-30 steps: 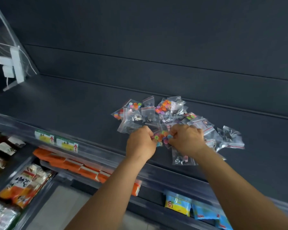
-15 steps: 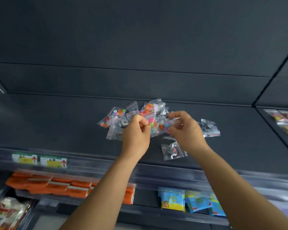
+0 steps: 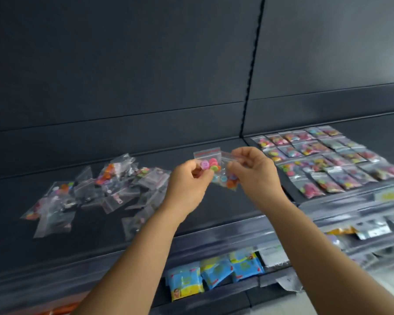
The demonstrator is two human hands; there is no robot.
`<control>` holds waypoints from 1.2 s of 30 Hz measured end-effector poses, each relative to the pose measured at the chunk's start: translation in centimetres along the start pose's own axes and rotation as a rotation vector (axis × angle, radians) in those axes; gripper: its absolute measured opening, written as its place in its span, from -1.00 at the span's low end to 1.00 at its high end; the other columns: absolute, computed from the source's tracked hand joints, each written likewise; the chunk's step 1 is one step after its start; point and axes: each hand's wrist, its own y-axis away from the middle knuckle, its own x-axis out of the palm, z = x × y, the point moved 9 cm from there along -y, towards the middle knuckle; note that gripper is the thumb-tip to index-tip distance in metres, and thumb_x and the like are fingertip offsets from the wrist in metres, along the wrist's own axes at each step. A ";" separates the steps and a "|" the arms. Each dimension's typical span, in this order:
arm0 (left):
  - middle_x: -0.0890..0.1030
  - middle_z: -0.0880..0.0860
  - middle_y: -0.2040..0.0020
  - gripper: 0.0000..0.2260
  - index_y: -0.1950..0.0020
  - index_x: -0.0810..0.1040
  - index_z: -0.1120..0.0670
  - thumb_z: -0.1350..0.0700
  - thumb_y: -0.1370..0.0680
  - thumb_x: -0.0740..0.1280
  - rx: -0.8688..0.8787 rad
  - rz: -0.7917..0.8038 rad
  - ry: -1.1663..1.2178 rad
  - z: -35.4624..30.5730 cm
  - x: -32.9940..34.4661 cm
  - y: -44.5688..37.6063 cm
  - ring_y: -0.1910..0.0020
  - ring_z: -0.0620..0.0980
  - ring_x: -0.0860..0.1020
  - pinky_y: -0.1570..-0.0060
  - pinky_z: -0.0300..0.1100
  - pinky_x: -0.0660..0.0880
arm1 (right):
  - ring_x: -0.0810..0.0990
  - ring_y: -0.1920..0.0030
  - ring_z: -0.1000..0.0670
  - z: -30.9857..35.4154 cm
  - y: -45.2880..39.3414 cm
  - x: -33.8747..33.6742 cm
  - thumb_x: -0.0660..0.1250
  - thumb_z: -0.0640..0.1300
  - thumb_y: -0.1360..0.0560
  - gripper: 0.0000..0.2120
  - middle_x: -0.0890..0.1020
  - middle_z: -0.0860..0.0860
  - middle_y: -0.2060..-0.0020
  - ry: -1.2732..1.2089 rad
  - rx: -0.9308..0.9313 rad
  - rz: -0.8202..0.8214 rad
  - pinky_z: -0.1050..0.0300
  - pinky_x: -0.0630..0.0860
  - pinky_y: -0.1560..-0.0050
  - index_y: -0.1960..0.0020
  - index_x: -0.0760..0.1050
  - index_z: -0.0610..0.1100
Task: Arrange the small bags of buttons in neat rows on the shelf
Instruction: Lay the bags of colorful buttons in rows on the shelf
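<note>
Both hands raised above shelf (image 3: 214, 212). Left hand (image 3: 188, 181) and right hand (image 3: 255, 172) fingers pinch small button bags (image 3: 215, 169). Neat rows (image 3: 323, 160) already laid right of fingers; loose pile (image 3: 100, 192) left of fingers still unsorted. Roughly half done.

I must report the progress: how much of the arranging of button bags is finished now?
Done: neat rows of bags lie on the right part of the shelf. In hand: left hand and right hand pinch bags of coloured buttons. Left: a loose pile of bags remains unsorted.
</note>
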 end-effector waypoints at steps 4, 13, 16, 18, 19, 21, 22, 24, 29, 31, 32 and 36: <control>0.67 0.12 0.16 -0.96 0.11 0.57 0.09 0.15 -0.52 0.35 -0.058 0.150 0.072 -2.7 10.0 0.0 0.24 -0.02 0.58 0.05 0.04 0.56 | 0.57 0.41 0.12 -1.0 -0.7 -9.2 0.39 -0.25 -0.46 -0.85 0.60 0.02 0.34 -0.040 0.037 -0.102 0.19 0.52 0.41 0.11 0.47 -0.04; 0.63 0.07 0.26 -0.96 0.09 0.50 0.21 0.28 -0.53 0.34 -0.115 0.171 0.309 -8.8 27.5 1.0 0.39 -0.08 0.63 0.42 -0.25 0.53 | 0.56 0.37 0.08 -3.7 -1.9 -26.2 0.35 -0.25 -0.49 -0.86 0.66 0.03 0.37 -0.029 0.113 -0.079 0.23 0.50 0.36 0.21 0.58 -0.07; 0.64 0.05 0.19 -0.91 0.09 0.48 0.13 0.29 -0.52 0.33 -0.128 0.208 0.330 -9.9 32.1 0.9 0.31 -0.06 0.66 0.30 -0.21 0.58 | 0.61 0.20 -0.08 -5.1 -2.4 -30.3 0.29 -0.32 -0.49 -0.82 0.68 -0.11 0.22 -0.054 0.172 -0.086 -0.02 0.60 0.09 0.16 0.60 -0.10; 0.65 0.03 0.14 -0.87 0.06 0.49 0.07 0.30 -0.52 0.32 -0.129 0.230 0.321 -10.4 34.7 0.6 0.23 -0.06 0.66 0.23 -0.19 0.60 | 0.61 0.15 -0.15 -6.0 -2.8 -32.4 0.27 -0.35 -0.49 -0.83 0.66 -0.20 0.13 -0.086 0.220 -0.080 -0.09 0.60 0.02 0.09 0.59 -0.15; 0.66 0.03 0.12 -0.87 0.05 0.50 0.07 0.30 -0.52 0.32 -0.132 0.238 0.313 -10.6 35.9 0.3 0.19 -0.04 0.66 0.20 -0.17 0.61 | 0.62 0.15 -0.15 -6.4 -3.1 -33.1 0.26 -0.39 -0.48 -0.81 0.65 -0.23 0.10 -0.124 0.242 -0.065 -0.04 0.62 0.05 0.04 0.58 -0.19; 0.66 0.05 0.08 -0.86 0.01 0.51 0.09 0.30 -0.52 0.31 -0.142 0.256 0.302 -11.1 38.2 -0.7 0.14 -0.01 0.66 0.18 -0.17 0.61 | 0.63 0.13 -0.15 -7.0 -3.8 -34.6 0.24 -0.47 -0.45 -0.74 0.64 -0.23 0.08 -0.179 0.275 -0.045 0.01 0.63 0.07 -0.03 0.55 -0.23; 0.66 0.06 0.07 -0.86 -0.01 0.52 0.08 0.30 -0.52 0.31 -0.145 0.265 0.295 -11.3 39.2 -1.2 0.14 0.00 0.66 0.20 -0.18 0.60 | 0.63 0.14 -0.15 -7.3 -4.3 -35.5 0.25 -0.48 -0.43 -0.72 0.64 -0.21 0.10 -0.173 0.280 -0.057 -0.02 0.63 0.03 -0.05 0.54 -0.23; 0.66 0.06 0.09 -0.89 0.00 0.53 0.06 0.25 -0.53 0.31 -0.147 0.286 0.286 -11.8 41.3 -2.5 0.19 0.00 0.66 0.22 -0.17 0.60 | 0.60 0.19 -0.10 -7.8 -5.6 -37.7 0.31 -0.47 -0.41 -0.69 0.62 -0.15 0.16 -0.118 0.279 -0.121 -0.03 0.62 0.00 -0.09 0.54 -0.21; 0.66 0.12 0.12 -0.89 0.08 0.58 0.08 0.08 -0.55 0.29 -0.119 0.309 0.187 -12.6 45.6 -6.8 0.15 0.07 0.66 0.06 0.11 0.61 | 0.61 0.25 -0.07 -8.8 -10.1 -42.4 0.35 -0.40 -0.40 -0.81 0.64 -0.08 0.29 -0.065 0.245 -0.257 -0.01 0.60 0.07 0.11 0.59 -0.15; 0.67 0.06 0.17 -0.89 0.13 0.59 0.05 0.06 -0.53 0.32 -0.090 0.306 0.154 -13.0 47.1 -9.0 0.19 0.00 0.63 0.13 -0.04 0.60 | 0.62 0.27 -0.01 -9.0 -12.3 -43.9 0.36 -0.36 -0.42 -0.84 0.66 -0.03 0.34 -0.057 0.222 -0.290 0.07 0.61 0.10 0.18 0.60 -0.12; 0.66 0.03 0.20 -0.90 0.14 0.59 0.04 0.05 -0.52 0.33 -0.080 0.301 0.132 -13.2 47.7 -9.9 0.22 -0.03 0.61 0.20 -0.12 0.58 | 0.62 0.27 0.00 -9.1 -13.4 -44.5 0.36 -0.34 -0.43 -0.86 0.65 -0.02 0.36 -0.050 0.217 -0.298 0.09 0.61 0.12 0.18 0.60 -0.12; 0.68 -0.01 0.20 -0.94 0.12 0.61 0.07 0.09 -0.49 0.39 -0.055 0.292 0.131 -13.8 49.7 -13.5 0.23 -0.15 0.63 0.24 -0.29 0.55 | 0.50 0.33 0.07 -9.9 -17.1 -46.6 0.37 -0.29 -0.42 -0.87 0.59 0.04 0.39 0.021 0.216 -0.328 0.21 0.48 0.29 0.23 0.60 -0.09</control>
